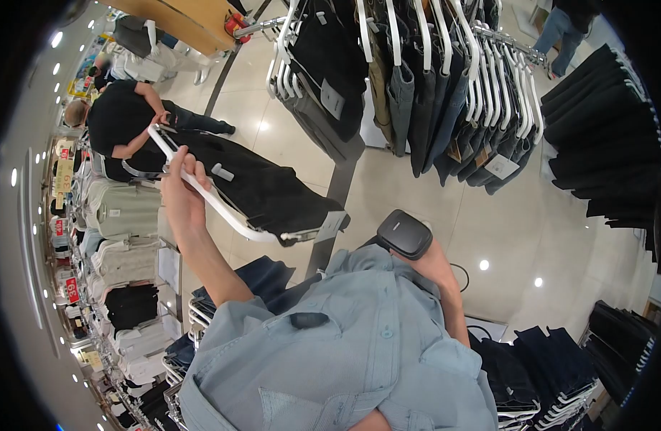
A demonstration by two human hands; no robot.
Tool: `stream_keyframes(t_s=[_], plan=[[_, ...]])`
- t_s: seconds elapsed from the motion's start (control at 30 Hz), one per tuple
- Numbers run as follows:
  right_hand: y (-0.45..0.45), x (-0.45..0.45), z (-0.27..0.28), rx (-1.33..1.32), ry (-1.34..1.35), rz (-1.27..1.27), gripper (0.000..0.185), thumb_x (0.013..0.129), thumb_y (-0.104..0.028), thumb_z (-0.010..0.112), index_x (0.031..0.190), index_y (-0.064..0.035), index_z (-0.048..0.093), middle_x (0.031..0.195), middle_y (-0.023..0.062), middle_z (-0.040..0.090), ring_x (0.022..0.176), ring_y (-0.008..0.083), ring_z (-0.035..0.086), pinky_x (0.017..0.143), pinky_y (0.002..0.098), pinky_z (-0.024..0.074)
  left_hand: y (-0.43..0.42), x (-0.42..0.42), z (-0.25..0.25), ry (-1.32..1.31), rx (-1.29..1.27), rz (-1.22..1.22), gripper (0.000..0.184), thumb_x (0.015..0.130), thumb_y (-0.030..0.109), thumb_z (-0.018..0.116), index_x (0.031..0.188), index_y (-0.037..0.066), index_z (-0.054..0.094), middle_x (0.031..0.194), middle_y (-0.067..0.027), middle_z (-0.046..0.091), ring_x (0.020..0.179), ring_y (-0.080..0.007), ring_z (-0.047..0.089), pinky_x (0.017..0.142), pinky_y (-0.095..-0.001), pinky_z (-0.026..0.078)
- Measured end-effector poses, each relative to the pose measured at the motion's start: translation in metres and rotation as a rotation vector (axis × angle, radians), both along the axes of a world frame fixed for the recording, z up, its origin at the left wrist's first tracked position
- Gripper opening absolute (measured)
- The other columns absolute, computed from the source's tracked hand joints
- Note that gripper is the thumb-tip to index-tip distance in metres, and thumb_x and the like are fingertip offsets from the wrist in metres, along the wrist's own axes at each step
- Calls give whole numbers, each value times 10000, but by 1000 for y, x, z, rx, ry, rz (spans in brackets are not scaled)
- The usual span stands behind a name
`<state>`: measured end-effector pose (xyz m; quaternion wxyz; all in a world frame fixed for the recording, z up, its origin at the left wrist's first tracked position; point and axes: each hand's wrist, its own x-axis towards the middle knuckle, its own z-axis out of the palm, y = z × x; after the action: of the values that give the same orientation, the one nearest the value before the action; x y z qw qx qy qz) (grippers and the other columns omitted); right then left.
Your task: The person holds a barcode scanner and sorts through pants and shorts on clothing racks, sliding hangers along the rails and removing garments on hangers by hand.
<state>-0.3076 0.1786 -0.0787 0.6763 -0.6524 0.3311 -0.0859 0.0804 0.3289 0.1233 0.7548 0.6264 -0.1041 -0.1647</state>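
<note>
My left hand [184, 188] is closed round a white hanger [226, 208], raised at the left. Black trousers [251, 176] hang from this hanger, with a pale security tag [222, 172] and a paper label [331, 226] on them. My right hand [425, 251] is low in front of my body, beside a dark rounded device [404, 234] that covers most of it. The fingers of that hand are hidden, so its grip cannot be made out.
A rail of trousers on white hangers [424, 43] stands ahead. Dark garments hang at the right [603, 122]. Folded dark trousers [553, 359] hang lower right. A person in black [118, 115] stands at upper left, near shirt racks [118, 208]. Another person's legs [560, 36] show at upper right.
</note>
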Motion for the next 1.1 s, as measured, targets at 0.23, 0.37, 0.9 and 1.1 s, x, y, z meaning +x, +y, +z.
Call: stream_keyframes(t_s=[0.23, 0.37, 0.9, 1.1], plan=[[2, 2, 1, 10, 0, -53, 432, 819, -150, 869, 1164, 6, 660, 1047, 93, 741, 950, 175, 677, 881, 335, 531, 8, -12, -14, -28, 212, -143, 308, 1057, 233, 602, 1188, -46, 604, 695, 25, 402, 454, -59, 401, 356, -243, 346], [2, 11, 15, -13, 13, -69, 456, 817, -177, 873, 1176, 1, 656, 1038, 96, 737, 950, 179, 676, 874, 339, 532, 22, -13, -12, -25, 303, -201, 312, 1073, 258, 582, 1173, -37, 613, 674, 38, 395, 412, -41, 354, 323, -243, 304], [18, 49, 18, 16, 28, -39, 390, 841, -177, 857, 1148, 5, 699, 1050, 104, 757, 965, 172, 687, 899, 327, 539, 15, -45, 2, -26, 642, -752, 305, 1089, 178, 544, 1357, 31, 557, 709, -8, 527, 423, -37, 426, 346, -228, 342], [25, 46, 11, 54, 37, -67, 437, 838, -201, 862, 1174, 14, 683, 1055, 103, 753, 1001, 186, 692, 914, 333, 534, -26, -36, -8, 75, 536, -826, 323, 1081, 214, 568, 1358, 50, 549, 792, -34, 574, 467, -47, 451, 377, -220, 336]])
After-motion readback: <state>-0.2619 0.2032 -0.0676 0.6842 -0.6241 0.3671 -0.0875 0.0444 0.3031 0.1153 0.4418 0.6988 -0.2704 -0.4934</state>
